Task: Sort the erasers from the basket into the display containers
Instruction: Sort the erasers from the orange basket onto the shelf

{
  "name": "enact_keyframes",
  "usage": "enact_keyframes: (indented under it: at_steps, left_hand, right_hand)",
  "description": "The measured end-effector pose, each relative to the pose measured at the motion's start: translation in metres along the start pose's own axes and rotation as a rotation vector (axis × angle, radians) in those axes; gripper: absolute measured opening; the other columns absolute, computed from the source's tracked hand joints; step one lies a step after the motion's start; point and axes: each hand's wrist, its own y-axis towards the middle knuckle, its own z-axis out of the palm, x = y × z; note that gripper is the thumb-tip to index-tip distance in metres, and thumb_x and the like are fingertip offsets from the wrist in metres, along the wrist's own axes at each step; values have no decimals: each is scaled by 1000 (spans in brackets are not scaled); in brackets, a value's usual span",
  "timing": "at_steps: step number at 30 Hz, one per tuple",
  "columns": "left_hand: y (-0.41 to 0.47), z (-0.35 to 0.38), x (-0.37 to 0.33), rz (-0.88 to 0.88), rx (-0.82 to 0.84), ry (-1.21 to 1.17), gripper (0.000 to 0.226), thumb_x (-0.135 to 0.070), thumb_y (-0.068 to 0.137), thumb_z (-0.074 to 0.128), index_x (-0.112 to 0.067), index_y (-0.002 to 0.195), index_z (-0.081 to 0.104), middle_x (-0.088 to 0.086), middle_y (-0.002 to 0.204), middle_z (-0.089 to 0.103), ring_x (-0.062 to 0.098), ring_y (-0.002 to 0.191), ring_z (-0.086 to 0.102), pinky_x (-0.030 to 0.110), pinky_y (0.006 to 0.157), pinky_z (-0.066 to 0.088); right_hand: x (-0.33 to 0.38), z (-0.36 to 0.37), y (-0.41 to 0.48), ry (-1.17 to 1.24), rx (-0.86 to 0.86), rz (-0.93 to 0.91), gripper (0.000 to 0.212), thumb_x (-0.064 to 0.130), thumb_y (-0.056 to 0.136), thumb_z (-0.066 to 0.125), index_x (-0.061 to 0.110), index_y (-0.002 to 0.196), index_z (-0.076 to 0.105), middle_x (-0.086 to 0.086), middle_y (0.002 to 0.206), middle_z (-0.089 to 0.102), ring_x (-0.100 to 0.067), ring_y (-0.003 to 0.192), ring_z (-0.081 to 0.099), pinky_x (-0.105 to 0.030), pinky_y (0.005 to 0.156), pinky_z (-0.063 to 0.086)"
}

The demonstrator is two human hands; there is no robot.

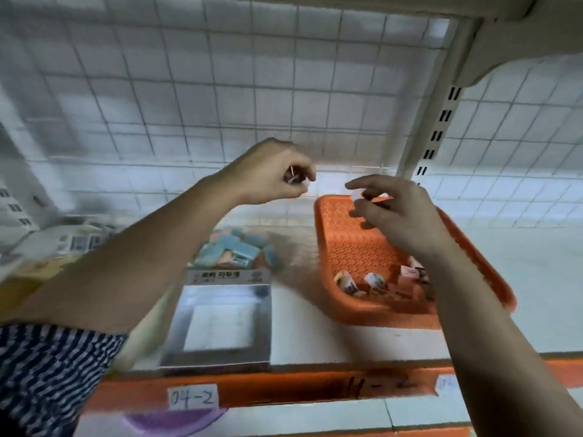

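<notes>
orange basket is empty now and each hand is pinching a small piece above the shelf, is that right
Not quite. The head view shows the orange basket is not empty: several erasers lie at its near end. The rest stands: the left hand pinches one small piece and the right hand another, above the shelf.

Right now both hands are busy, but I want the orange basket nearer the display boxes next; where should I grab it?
Probably take the orange basket by its flared left rim, coming from the left: that edge is bare and unobstructed. The right forearm crosses the right rim, and loose erasers crowd the near end.
</notes>
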Motion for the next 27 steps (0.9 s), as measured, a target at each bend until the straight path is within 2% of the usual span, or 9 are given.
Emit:
enact_keyframes:
  at_steps: [4, 7, 9, 12, 15, 17, 19, 23, 27]
  left_hand:
    - [-85, -52, 37, -187, -122, -65, 17, -18, 77, 80, -14, 84, 64, -8, 76, 61, 9, 66, 62, 33, 71, 53]
    - [-151, -87, 67, -296, -225, -96, 23, -18, 75, 83, -10, 77, 62, -4, 74, 62, 7, 65, 66, 35, 69, 56]
    - [-195, -109, 85, -355, -291, -92, 24, -17, 74, 84, -7, 75, 62, -3, 74, 60, 8, 66, 68, 32, 68, 57]
    - [-260, -142, 112, -484, -371, -55, 28, -22, 72, 86, -8, 72, 62, -4, 72, 59, 13, 64, 69, 25, 65, 54]
    - [-326, -172, 143, -610, -452, 75, 30, -30, 69, 87, -13, 69, 62, -2, 70, 64, 14, 65, 69, 27, 65, 50]
    - [-370, -186, 164, -667, -482, 189, 29, -30, 71, 86, -16, 66, 60, -4, 67, 63, 7, 61, 64, 19, 60, 46]
    - [-410, -192, 183, -710, -479, 251, 29, -28, 71, 85, -19, 65, 58, -6, 64, 60, 0, 58, 58, 9, 54, 38]
    - [-465, -186, 217, -732, -419, 294, 29, -26, 71, 85, -18, 64, 58, -1, 68, 59, 14, 60, 56, 24, 52, 39]
    - [-487, -164, 246, -860, -405, 277, 28, -34, 72, 83, -20, 65, 60, -7, 68, 57, 14, 62, 53, 25, 54, 30]
  right_hand:
    - [36, 59, 18, -28, 133, -119, 20, 9, 86, 66, 28, 92, 69, 5, 85, 61, -24, 74, 72, -50, 78, 56]
    - [67, 112, 29, -37, 187, -177, 18, 11, 82, 73, 27, 84, 64, 7, 79, 62, -16, 68, 67, -26, 69, 49]
    - [92, 149, 34, -53, 227, -202, 19, 14, 78, 76, 25, 78, 62, 8, 73, 63, -12, 67, 64, -17, 64, 44]
    - [126, 205, 39, -63, 324, -254, 20, 17, 75, 78, 23, 74, 59, 4, 70, 67, -15, 70, 64, -23, 67, 47]
    - [159, 261, 43, -106, 409, -312, 21, 21, 74, 80, 24, 73, 59, 4, 70, 67, -11, 68, 62, -16, 61, 43]
    - [181, 295, 45, -113, 460, -331, 20, 23, 75, 81, 23, 75, 61, 6, 71, 66, -6, 65, 61, -13, 57, 41]
    - [200, 326, 46, -85, 504, -330, 18, 21, 76, 80, 20, 76, 62, 6, 72, 67, -7, 66, 62, -17, 59, 43]
    - [231, 377, 50, 0, 551, -307, 19, 15, 76, 81, 16, 79, 62, 2, 76, 70, -17, 73, 70, -35, 70, 55]
    - [248, 421, 54, 60, 594, -266, 21, 16, 80, 77, 25, 94, 65, 1, 83, 71, -20, 73, 72, -48, 74, 58]
